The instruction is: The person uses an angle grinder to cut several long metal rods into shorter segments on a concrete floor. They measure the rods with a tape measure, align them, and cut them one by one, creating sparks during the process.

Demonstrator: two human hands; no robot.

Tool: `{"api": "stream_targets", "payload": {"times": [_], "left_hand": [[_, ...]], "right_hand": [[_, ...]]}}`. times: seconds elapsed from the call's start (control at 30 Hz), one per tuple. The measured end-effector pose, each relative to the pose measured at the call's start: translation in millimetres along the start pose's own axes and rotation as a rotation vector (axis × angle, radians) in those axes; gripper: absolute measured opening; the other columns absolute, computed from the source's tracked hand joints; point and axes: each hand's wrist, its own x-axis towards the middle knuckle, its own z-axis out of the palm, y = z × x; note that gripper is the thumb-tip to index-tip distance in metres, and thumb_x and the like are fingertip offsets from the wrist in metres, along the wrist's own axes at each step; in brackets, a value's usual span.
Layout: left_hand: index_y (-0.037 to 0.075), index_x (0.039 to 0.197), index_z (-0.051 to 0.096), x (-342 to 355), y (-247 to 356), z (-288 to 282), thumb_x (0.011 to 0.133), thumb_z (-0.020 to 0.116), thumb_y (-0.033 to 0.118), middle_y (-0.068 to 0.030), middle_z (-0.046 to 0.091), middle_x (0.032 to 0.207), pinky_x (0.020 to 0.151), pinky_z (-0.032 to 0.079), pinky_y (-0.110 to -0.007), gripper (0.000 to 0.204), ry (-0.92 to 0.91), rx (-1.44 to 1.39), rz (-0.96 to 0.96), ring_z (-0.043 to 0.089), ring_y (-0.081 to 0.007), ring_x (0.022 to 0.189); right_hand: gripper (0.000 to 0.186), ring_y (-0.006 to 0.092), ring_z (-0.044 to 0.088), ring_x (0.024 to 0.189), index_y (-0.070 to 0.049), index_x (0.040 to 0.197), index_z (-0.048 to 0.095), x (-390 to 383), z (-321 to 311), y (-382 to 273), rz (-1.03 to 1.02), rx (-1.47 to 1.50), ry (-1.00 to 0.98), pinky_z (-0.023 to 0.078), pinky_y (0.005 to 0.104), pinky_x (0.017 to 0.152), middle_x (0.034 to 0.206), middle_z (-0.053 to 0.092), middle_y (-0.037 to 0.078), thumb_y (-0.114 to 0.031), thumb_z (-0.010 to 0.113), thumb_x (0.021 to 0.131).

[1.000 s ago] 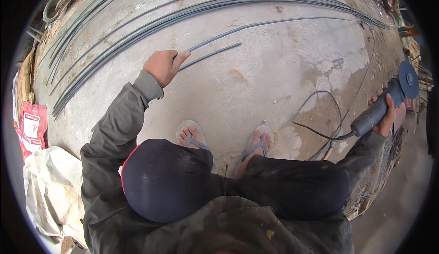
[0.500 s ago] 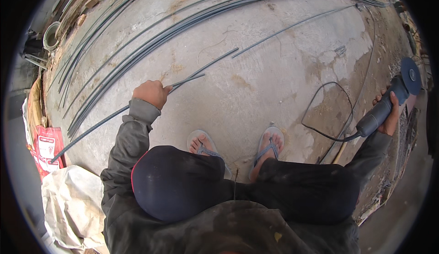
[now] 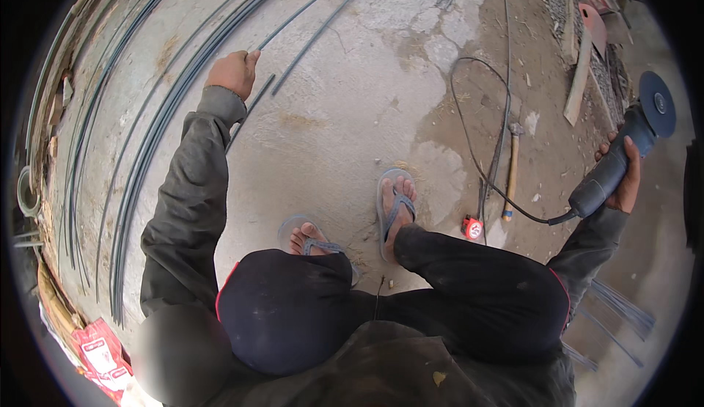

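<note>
My left hand is closed on a thin grey steel rod, which runs from my fingers up and to the right over the concrete floor. A shorter rod lies just below it, and a longer rod lies to its right. Out at the right, my right hand grips a dark grey angle grinder with a disc facing up. The grinder's black cord loops on the floor between a wooden-handled hammer and my feet, near a red tape measure.
Long steel rods curve along the left side, beside wood scraps and a grey bucket. A red printed sack is at lower left. Planks and a pink-orange piece lie upper right; more rods lie lower right.
The view has turned to the right, bringing the hammer and tape measure into sight. My left hand has reached forward with a rod. The grinder stays in my right hand.
</note>
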Motion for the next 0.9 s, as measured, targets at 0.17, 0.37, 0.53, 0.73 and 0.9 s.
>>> {"api": "stream_targets", "payload": {"times": [0.17, 0.37, 0.53, 0.73, 0.9], "left_hand": [[0.001, 0.108, 0.069, 98, 37, 93, 0.107, 0.046, 0.044, -0.027, 0.072, 0.102, 0.089, 0.053, -0.054, 0.049, 0.006, 0.02, -0.085, 0.068, -0.0458, 0.102], [0.005, 0.121, 0.064, 125, 30, 153, 0.102, 0.058, 0.039, -0.022, 0.071, 0.118, 0.092, 0.054, -0.052, 0.04, -0.133, 0.152, -0.126, 0.068, -0.0406, 0.111], [0.004, 0.117, 0.067, 112, 71, 144, 0.099, 0.062, 0.045, -0.0226, 0.073, 0.113, 0.091, 0.055, -0.049, 0.045, -0.166, 0.137, -0.132, 0.07, -0.0402, 0.108], [0.009, 0.118, 0.07, 140, 54, 161, 0.097, 0.066, 0.035, -0.0172, 0.073, 0.118, 0.092, 0.056, -0.049, 0.035, -0.267, 0.209, -0.08, 0.07, -0.0358, 0.112], [0.009, 0.113, 0.071, 115, 69, 134, 0.095, 0.067, 0.027, -0.0174, 0.074, 0.115, 0.091, 0.056, -0.049, 0.026, -0.174, 0.108, -0.119, 0.071, -0.0366, 0.109]], "right_hand": [[0.05, 0.0163, 0.065, 0.078, -0.001, 0.127, 0.058, -94, -136, -56, -0.097, -0.158, 0.352, 0.054, 0.0282, 0.069, 0.098, 0.067, 0.008, -0.032, 0.075, 0.093], [0.044, 0.0126, 0.065, 0.078, -0.004, 0.109, 0.071, -264, -318, -158, -0.071, -0.575, 0.985, 0.052, 0.0257, 0.071, 0.094, 0.068, 0.003, -0.038, 0.084, 0.086], [0.042, 0.0146, 0.065, 0.078, -0.002, 0.104, 0.074, -361, -394, -191, -0.227, -0.831, 1.291, 0.053, 0.029, 0.071, 0.094, 0.068, 0.004, -0.036, 0.086, 0.083], [0.04, 0.0151, 0.066, 0.077, -0.003, 0.107, 0.075, -344, -397, -120, -0.176, -0.579, 1.263, 0.055, 0.0282, 0.069, 0.094, 0.069, 0.004, -0.033, 0.086, 0.083], [0.036, 0.0107, 0.059, 0.064, -0.004, 0.096, 0.07, -301, -349, -64, -0.262, -0.683, 1.113, 0.046, 0.0271, 0.057, 0.082, 0.065, 0.002, -0.033, 0.085, 0.081]]}}
